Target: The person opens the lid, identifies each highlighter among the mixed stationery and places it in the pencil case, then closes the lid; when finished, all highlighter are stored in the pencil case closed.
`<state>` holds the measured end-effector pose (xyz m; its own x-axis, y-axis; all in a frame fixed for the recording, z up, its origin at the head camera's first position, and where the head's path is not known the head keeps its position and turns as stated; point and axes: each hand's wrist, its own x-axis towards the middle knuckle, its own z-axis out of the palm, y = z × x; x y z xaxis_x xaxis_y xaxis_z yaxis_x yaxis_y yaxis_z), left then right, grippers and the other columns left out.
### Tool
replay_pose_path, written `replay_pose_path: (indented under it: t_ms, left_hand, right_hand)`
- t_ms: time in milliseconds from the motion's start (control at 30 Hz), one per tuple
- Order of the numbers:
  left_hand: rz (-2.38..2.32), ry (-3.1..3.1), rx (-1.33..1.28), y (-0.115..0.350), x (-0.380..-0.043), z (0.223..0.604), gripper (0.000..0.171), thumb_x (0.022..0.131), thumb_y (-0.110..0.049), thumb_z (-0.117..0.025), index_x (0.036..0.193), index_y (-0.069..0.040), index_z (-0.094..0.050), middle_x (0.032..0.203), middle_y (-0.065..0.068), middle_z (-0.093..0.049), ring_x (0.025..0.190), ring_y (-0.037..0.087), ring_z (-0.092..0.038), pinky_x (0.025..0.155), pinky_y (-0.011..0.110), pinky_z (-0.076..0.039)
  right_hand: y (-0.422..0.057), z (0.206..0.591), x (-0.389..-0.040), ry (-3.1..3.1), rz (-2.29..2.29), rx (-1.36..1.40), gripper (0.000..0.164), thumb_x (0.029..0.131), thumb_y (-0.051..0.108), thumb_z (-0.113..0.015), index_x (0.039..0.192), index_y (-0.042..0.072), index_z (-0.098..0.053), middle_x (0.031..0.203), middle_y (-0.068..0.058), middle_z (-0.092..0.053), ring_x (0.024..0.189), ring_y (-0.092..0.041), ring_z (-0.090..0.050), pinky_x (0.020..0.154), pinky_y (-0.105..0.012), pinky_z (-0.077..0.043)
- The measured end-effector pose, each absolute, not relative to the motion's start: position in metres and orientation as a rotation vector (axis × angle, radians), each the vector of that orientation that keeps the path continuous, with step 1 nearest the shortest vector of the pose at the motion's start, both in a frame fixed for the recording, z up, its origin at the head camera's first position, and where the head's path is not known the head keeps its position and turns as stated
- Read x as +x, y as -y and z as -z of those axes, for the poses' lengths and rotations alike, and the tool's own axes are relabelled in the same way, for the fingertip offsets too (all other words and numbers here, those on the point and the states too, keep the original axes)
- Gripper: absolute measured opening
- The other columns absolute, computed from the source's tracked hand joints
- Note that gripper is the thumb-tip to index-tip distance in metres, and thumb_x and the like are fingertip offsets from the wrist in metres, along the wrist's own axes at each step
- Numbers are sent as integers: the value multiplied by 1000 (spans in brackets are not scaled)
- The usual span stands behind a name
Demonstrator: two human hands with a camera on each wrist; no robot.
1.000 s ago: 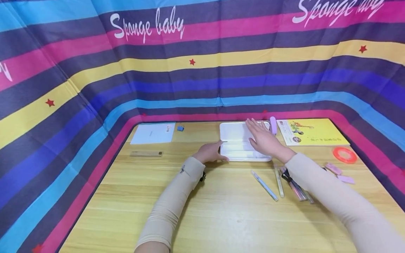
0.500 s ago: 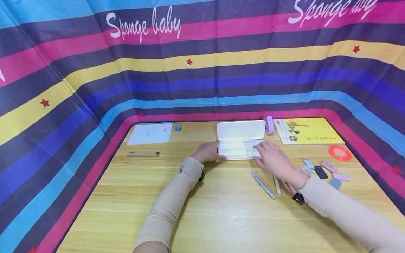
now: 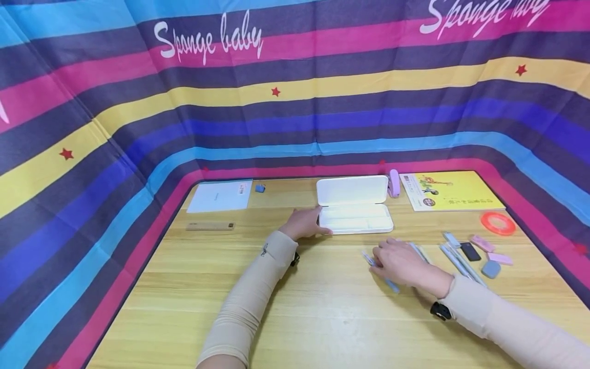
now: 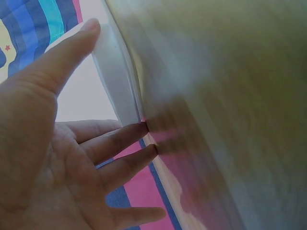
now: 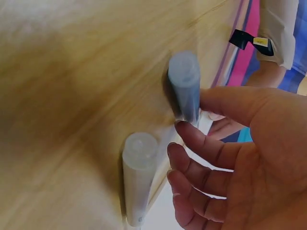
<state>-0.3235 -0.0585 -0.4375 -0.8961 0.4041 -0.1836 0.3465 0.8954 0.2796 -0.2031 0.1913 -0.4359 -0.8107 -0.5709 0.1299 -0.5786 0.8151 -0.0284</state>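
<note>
Striped cloth [image 3: 318, 123] surrounds a wood-grain bench [image 3: 322, 312], and the open case [image 3: 357, 215] lies towards its far edge, about the middle. The left hand [image 3: 301, 224] holds the case's left end, thumb on the near side, its other fingers spread. Near and right of the case, the right hand [image 3: 400, 262] seems to pinch a blue pen [image 3: 392, 285] between thumb and forefinger, the other fingers curled; how firmly, I cannot tell.

If that pinch is loose, the round barrel could twist or roll away across the smooth bench. Both ends of the pen stick out past the hand, so a low, slanted carry might catch one on the case's rim. A pale pen [image 5: 139, 167] lies just beside, where a curled finger could knock it. More pens [image 3: 461, 264] lie close to the right sleeve [image 3: 502, 312]; a dropped forearm could push them into the pink erasers [image 3: 500, 259]. Should the left hand slip, the case could slide, or its lid [image 3: 352, 190], which looks tilted back, could fall shut.
</note>
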Motion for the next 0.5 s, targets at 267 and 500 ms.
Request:
replay_pose_path:
  t_ms: [267,500]
  left_hand:
    - [-337,-2819,584,58,-327,437,99,63,-68,-54,139,-13,-21,138,1,-30,121,20,-32,97,43,-23]
    - [-383,-2801,616,57,-329,437,95,63,-66,-57,136,-15,-26,132,2,-39,110,17,-44,86,34,-38]
  right_hand:
    - [-189,429,-213,2950,-168,902,28,74,32,-64,60,21,-43,57,9,-37,54,-11,-35,45,-26,-29]
    - [-187,404,-247,2908,-258,854,19,78,22,-62,66,15,-48,54,7,-41,47,-10,-39,42,-25,-33]
